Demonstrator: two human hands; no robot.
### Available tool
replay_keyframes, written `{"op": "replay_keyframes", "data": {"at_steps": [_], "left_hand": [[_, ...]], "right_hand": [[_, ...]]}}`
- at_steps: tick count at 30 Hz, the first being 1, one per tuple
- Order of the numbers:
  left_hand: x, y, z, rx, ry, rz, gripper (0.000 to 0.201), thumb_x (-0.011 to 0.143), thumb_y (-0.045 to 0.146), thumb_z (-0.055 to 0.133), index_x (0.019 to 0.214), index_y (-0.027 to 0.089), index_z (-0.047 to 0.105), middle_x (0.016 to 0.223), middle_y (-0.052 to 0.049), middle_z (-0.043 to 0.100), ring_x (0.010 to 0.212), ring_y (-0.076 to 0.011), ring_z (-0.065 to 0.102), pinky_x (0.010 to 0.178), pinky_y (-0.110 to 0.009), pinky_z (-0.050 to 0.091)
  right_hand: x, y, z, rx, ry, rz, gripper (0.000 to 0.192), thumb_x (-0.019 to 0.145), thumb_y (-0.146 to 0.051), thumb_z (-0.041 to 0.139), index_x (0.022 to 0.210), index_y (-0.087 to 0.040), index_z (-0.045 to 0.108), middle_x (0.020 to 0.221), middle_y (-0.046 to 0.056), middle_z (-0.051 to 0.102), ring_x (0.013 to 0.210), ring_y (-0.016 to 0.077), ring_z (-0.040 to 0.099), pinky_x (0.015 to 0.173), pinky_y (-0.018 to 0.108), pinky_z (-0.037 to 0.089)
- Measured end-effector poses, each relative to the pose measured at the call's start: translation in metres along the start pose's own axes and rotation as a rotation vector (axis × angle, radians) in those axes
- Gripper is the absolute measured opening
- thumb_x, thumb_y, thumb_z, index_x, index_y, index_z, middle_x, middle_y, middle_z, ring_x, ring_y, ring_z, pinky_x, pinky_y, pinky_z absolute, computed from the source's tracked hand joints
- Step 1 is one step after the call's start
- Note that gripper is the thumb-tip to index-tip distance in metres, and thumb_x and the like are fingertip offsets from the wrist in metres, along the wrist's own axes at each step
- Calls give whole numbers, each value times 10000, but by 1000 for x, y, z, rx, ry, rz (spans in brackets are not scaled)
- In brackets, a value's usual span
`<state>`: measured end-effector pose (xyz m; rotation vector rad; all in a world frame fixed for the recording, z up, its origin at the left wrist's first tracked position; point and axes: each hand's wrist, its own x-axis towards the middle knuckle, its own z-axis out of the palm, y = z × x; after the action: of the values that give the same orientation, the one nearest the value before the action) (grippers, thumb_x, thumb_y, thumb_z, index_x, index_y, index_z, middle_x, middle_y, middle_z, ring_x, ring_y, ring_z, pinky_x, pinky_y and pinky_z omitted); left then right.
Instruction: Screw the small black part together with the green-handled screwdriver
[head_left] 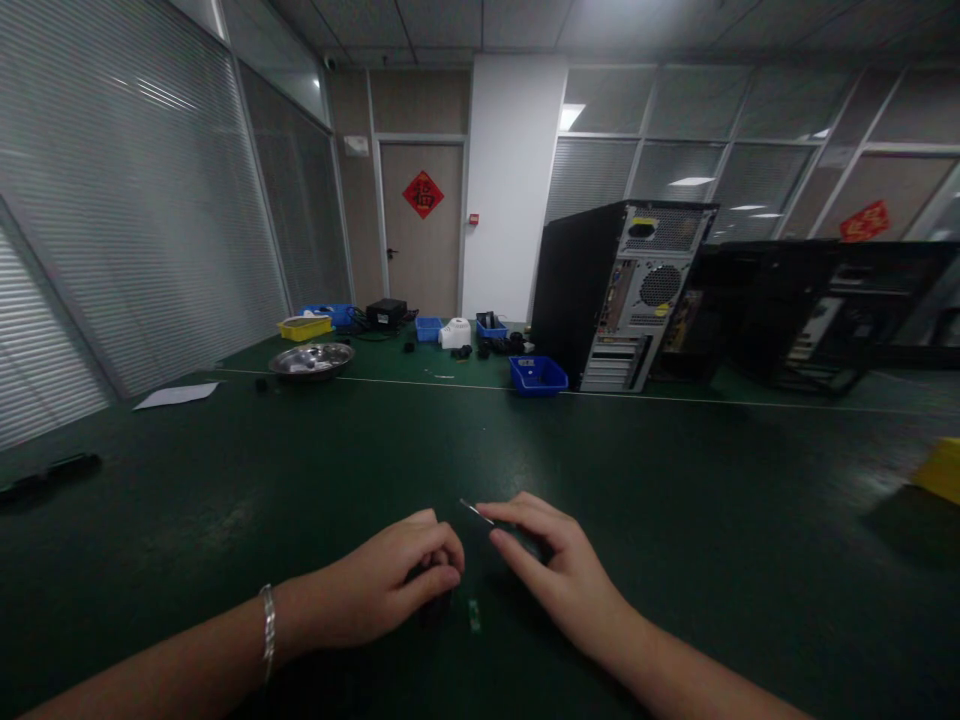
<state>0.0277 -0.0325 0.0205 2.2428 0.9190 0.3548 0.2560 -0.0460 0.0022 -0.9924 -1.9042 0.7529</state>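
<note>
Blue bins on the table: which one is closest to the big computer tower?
The blue bin sitting alone beside the open black computer tower. The other blue bins sit farther back by the wall.

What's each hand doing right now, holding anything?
Left hand: curled shut on the green table; anything inside is hidden.
Right hand: pinching a thin metal tool between fingertips.

Both forearms are bare and sleeveless in view, and a silver chain bracelet (268,632) circles the left wrist.
</note>
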Motion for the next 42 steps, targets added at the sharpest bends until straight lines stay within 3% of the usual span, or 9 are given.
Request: {"op": "replay_keyframes", "data": {"at_steps": [3,7,12,17,22,26,29,31,42], "left_hand": [[2,-3,0,16,26,64,187,953,324,467,974,233,630,947,-40,608,913,-220,526,819,-329,412],[2,-7,-4,-26,47,90,219,948,369,480,1081,250,607,1057,-53,574,1006,-236,499,911,-367,396],[0,-11,-13,-57,-99,114,608,639,457,819,1169,276,583,1167,-53,505,1076,-277,471,928,-385,411],[0,-12,-13,-64,-68,111,411,729,388,769,1098,267,635,1057,-45,536,1004,-254,500,867,-374,423],[5,-18,-6,-360,67,3,422,726,294,781,1113,250,620,1025,-18,535,887,-194,536,784,-328,451],[9,-19,2,-678,91,-76,479,729,194,770,1163,229,570,934,6,591,871,-178,579,792,-324,461],[9,-16,8,-655,124,-93,492,706,177,787,1156,210,590,903,8,600,822,-165,582,759,-315,472],[8,-13,12,-620,125,-76,494,702,178,793,1156,202,597,898,3,611,815,-166,586,754,-317,480],[2,4,20,-434,111,-8,443,709,224,807,1087,174,580,870,-8,661,781,-173,629,723,-310,506]], "right_hand": [[-1,-3,-1,-32,-23,17,236,900,-231,602,1122,-217,683,922,48,681,853,206,628,780,321,485],[-3,-9,-2,-63,-177,46,230,824,-235,686,1052,-208,660,944,30,685,853,201,627,777,292,481],[-5,-13,-5,-203,-375,45,239,767,-294,751,973,-214,659,805,-17,660,686,156,607,608,225,434],[-7,-19,-6,-283,-446,-21,273,740,-324,782,959,-213,663,920,12,690,786,183,654,675,237,457],[-8,-18,-3,-303,-421,-20,205,764,-276,754,933,-205,663,895,13,690,767,179,656,659,236,456],[-6,-10,2,-211,-249,-2,170,788,-240,727,930,-199,642,882,14,678,787,179,642,690,245,461],[-7,-6,6,-127,-70,5,151,806,-220,709,925,-193,619,865,18,669,790,180,634,716,256,466],[-9,-6,8,-90,-21,-9,151,805,-206,708,921,-188,614,853,19,664,782,179,629,712,257,467],[-12,-13,11,-69,-63,-41,155,788,-217,751,883,-188,632,818,4,657,745,164,620,671,239,450]]}}
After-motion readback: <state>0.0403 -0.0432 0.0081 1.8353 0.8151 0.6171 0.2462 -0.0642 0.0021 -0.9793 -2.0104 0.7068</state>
